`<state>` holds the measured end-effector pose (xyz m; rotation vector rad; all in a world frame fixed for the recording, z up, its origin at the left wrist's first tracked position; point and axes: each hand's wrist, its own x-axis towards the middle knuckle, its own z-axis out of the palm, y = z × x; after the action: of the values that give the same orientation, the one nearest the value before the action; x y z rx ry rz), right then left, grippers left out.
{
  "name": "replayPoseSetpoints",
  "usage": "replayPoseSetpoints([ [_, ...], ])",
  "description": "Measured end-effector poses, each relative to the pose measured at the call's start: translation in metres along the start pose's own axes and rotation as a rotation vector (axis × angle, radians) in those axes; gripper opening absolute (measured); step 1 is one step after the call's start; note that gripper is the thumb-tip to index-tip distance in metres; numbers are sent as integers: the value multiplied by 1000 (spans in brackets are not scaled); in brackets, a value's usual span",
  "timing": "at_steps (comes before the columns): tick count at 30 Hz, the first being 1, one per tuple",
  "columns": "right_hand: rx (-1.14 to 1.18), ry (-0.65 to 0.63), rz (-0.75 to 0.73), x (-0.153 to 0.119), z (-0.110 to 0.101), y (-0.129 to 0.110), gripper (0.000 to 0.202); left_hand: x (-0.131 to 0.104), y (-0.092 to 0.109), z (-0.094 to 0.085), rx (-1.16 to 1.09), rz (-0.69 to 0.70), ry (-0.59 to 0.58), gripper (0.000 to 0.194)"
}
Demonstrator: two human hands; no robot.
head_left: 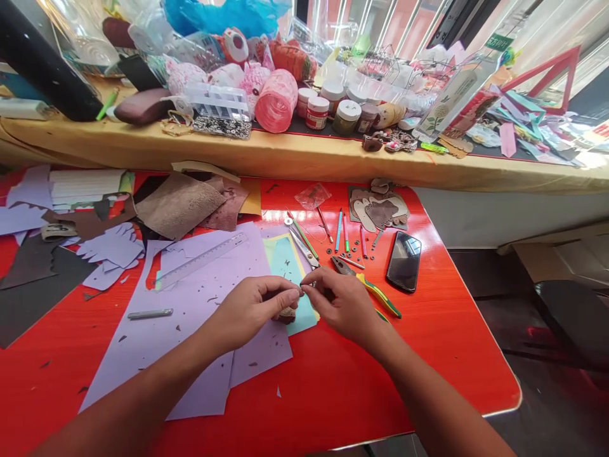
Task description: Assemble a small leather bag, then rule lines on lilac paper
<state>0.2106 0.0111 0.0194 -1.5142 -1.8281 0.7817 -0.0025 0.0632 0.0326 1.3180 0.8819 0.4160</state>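
Note:
My left hand [259, 308] is closed in a pinch over the papers, its fingertips meeting those of my right hand [340, 301]. Between the fingertips is a small dark piece [301, 291], too small to name. A brown leather piece [286, 315] shows under my left fingers, partly hidden by them. My right hand is also pinched, beside the scissors [303, 246] and the pliers [375, 295]. Below the hands lie a light blue sheet [304, 320] and purple paper [204, 381] with dark scraps on it.
A black phone [404, 261] lies right of the pliers. Pens [339, 231] and small black rings are behind the hands. A clear ruler [202, 260] and a grey cutter [150, 314] lie left. Leather pieces [181, 203] are at the back left; paint jars [318, 113] stand on the ledge.

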Motion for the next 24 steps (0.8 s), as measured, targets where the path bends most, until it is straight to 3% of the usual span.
replayPoseSetpoints([
  [7,-104,-15,-97,1,24,-5,16,-4,-5,-12,128,34,141,42],
  [10,-86,-32,-69,1,28,-7,18,-4,-10,-15,120,21,109,43],
  [17,56,-37,-10,-3,33,-5,10,0,-25,-16,-186,-89,14,42],
  [24,235,-33,101,-6,38,1,12,-3,-37,-11,-283,-136,60,40],
])
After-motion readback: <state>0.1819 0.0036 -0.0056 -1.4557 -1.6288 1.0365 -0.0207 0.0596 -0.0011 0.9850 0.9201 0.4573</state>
